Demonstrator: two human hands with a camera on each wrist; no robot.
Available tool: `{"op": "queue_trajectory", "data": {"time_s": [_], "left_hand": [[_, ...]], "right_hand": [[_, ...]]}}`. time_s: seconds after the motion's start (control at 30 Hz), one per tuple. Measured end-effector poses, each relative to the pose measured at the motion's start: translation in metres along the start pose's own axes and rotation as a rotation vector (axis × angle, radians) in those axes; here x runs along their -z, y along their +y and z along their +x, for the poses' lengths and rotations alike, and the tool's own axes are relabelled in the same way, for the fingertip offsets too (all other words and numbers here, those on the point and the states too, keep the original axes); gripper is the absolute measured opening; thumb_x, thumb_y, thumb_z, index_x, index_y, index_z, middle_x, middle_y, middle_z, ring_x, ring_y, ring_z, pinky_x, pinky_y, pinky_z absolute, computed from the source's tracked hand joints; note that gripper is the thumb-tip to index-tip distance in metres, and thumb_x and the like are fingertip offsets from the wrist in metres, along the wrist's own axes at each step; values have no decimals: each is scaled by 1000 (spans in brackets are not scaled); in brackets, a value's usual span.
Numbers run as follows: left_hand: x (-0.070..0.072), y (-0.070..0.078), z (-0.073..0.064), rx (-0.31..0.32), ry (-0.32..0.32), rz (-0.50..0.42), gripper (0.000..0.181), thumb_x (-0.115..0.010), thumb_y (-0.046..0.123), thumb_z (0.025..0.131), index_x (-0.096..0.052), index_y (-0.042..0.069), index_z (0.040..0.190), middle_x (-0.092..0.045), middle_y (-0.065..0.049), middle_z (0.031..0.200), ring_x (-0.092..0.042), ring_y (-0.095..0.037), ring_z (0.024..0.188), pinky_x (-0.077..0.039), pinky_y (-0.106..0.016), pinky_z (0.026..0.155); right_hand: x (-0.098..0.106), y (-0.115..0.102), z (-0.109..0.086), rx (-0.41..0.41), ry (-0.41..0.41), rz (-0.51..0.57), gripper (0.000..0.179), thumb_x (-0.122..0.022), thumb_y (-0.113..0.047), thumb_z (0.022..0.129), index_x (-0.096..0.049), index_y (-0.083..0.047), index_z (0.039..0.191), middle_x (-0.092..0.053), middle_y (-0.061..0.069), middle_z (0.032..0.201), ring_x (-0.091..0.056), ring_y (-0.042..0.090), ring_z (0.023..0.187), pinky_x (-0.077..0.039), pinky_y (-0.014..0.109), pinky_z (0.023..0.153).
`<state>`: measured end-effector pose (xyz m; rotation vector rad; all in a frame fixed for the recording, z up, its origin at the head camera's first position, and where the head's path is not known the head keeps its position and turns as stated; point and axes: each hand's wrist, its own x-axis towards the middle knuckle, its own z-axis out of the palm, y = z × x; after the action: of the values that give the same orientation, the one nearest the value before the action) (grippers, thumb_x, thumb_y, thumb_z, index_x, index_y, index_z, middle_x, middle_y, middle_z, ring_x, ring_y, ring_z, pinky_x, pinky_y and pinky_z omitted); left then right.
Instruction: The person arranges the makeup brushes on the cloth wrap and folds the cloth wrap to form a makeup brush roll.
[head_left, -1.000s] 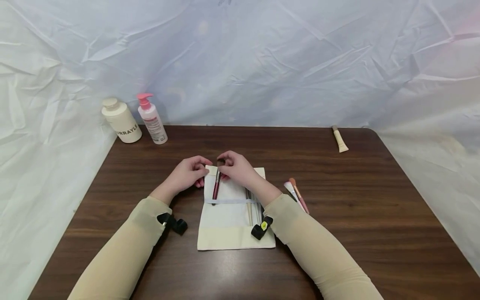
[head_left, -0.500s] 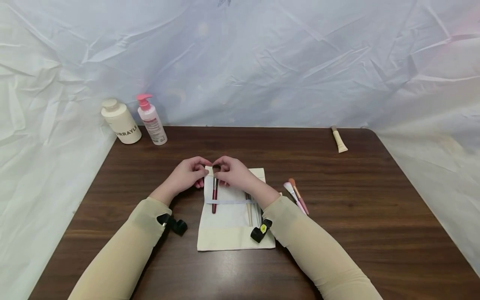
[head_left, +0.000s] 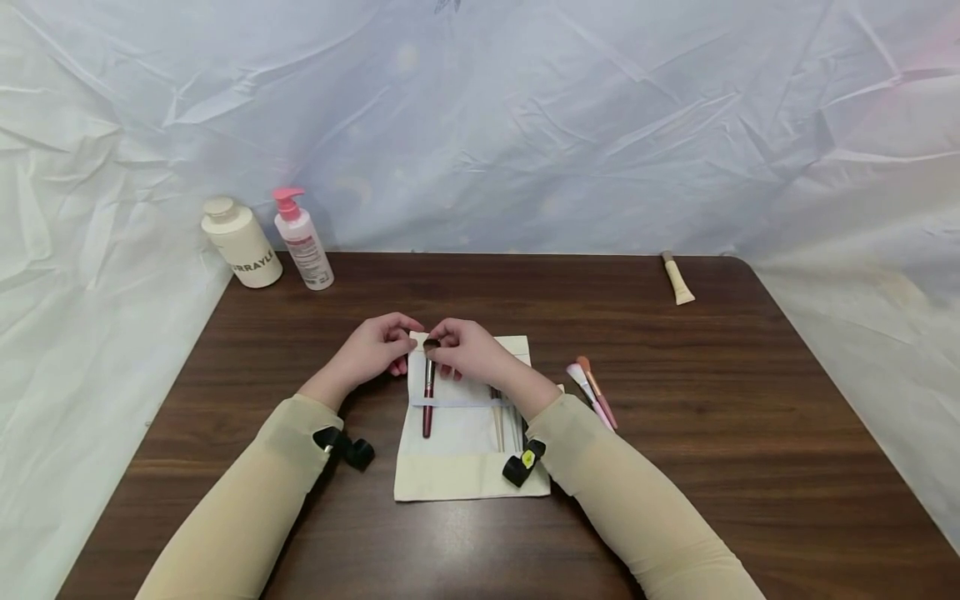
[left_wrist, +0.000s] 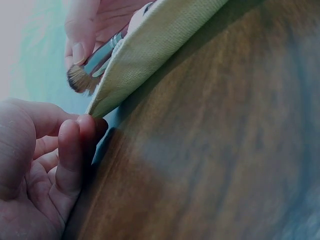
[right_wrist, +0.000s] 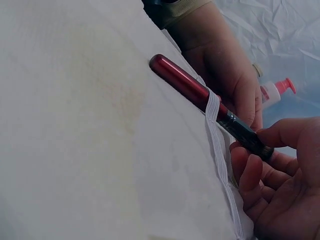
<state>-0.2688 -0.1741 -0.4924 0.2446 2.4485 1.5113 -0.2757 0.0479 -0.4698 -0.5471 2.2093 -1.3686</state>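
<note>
Over the dark table, the left grip pinches a cream pouch, the right grip a red-handled brush.

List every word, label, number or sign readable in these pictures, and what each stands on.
"RRAYL": on the cream, round-shouldered bottle; letters at the ends are unclear.
White bottle with a pink pump: label print too small to read.
Yellow mark on the black device at the right wrist: too small to read.
Cream flattened tube: any print too small to read.
Glossy dark-red-handled brush: any print too blurred to read.
</note>
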Motion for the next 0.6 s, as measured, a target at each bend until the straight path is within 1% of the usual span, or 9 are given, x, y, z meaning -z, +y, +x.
{"op": "queue_trajectory", "data": {"time_s": [0.3, 0.6], "left_hand": [[-1, 0, 1, 6, 3, -15, 25, -63, 16, 102, -65, 12, 127, -68, -11, 80, -65, -25, 64, -59, -34, 59], [0, -1, 1, -2, 0, -19, 25, -62, 16, 103, -64, 12, 127, -67, -11, 79, -65, -24, 64, -58, -34, 58]], "right_hand": [[1, -1, -2, 16, -29, -27, 18, -66, -17, 101, -63, -9, 117, -69, 8, 82, -66, 20, 70, -56, 31, 59], [0, -3, -5, 23, -90, -55, 17, -67, -18, 100, -64, -8, 114, -70, 6, 82, -67, 19, 70, -55, 30, 61]]}}
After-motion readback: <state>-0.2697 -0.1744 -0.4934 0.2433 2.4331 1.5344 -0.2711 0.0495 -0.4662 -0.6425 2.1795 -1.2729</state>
